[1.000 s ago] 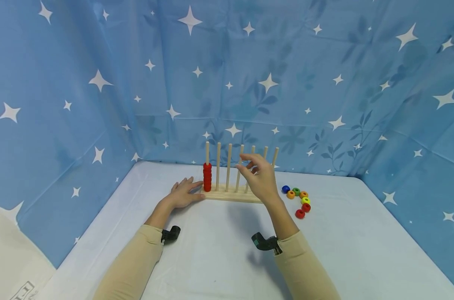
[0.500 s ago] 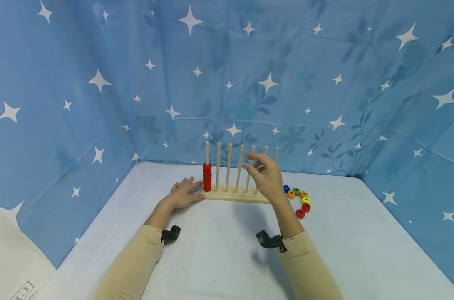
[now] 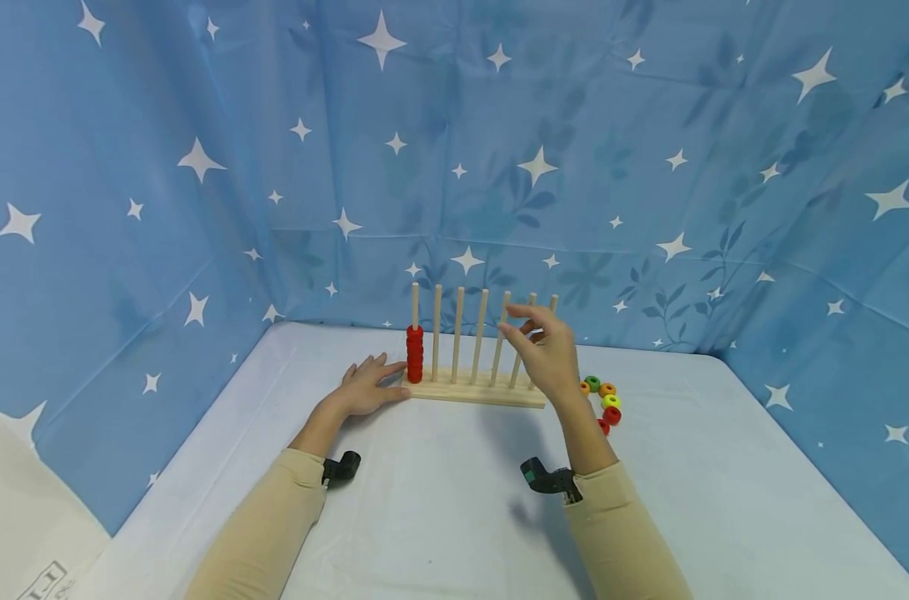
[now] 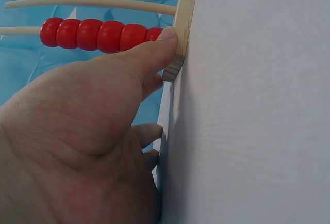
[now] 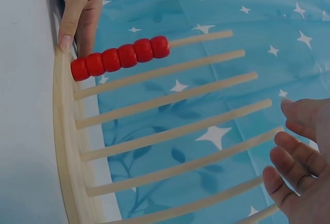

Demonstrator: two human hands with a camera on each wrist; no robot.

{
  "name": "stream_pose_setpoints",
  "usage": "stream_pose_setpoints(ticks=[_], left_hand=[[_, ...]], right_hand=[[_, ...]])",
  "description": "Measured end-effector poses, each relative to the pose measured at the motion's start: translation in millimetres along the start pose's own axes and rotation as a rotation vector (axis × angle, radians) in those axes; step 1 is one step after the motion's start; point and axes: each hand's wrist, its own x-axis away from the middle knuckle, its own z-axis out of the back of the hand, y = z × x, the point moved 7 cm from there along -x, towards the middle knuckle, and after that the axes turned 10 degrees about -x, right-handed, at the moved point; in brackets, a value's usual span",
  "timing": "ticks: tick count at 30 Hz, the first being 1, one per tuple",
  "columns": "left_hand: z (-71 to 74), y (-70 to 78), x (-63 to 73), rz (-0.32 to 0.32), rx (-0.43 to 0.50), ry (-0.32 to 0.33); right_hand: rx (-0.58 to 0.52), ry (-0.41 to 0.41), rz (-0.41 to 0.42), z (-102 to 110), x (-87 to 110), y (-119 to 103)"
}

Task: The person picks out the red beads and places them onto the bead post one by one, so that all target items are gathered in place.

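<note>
Star-printed blue drapes [image 3: 454, 108] hanging behind and beside a white-covered table [image 3: 424, 517] show a curtained-off work area.

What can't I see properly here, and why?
Head view: one orange bead and one loose red bead, partly hidden by the right arm.
Head view: printing, cut off by the bottom edge.
Left wrist view: the lowest stacked red bead, partly behind the left thumb.
Right wrist view: the wooden base, cut off by the bottom edge.
Right wrist view: the right hand, cut off by the right edge.

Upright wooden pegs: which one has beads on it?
The leftmost pale wooden peg in the head view: round red beads surround it; the other pegs show none.
</note>
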Motion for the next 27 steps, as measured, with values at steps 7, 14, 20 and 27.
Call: stream_pose_setpoints(ticks=[7,14,20,27], left_hand=[[-0.5,0.0,0.3,-0.003,0.011,-0.002],[-2.8,-0.3,0.0,-0.004,0.027,0.005],[-1.6,-2.1,-0.7,0.002,0.022,0.002],[-0.4,-0.5,0.0,-0.007,0.018,0.008]], right_hand=[[0.036,0.01,-0.017,9,-1.2,2],[0.034,0.028,-0.045,20,-1.8,5],[0.027,0.037,-0.056,28,-2.3,6],[0.074,0.004,-0.126,41,-0.4,17]])
